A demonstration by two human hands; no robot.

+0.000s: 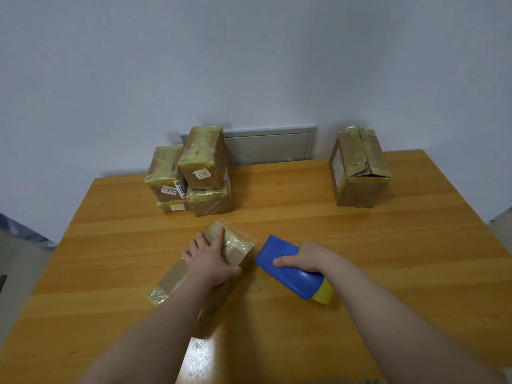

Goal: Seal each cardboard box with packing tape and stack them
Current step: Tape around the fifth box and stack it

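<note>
The left hand (pixel 212 259) lies spread flat on the long cardboard box (pixel 238 253) near the middle of the table (pixel 388 259). Just beside it, not touching, the right hand (pixel 300 259) grips the blue tape dispenser (pixel 277 250) (yellow roll at its near end). Taped boxes (pixel 199 173) sit stacked at the far left.

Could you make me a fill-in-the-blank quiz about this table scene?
The right hand grips the ___ plastic tape dispenser.
The left hand presses on the long taped cardboard box, ___ of the dispenser.
The lone brown cardboard box with a torn flap stands far ___ on the wooden table.
Missing: blue; left; right.
</note>
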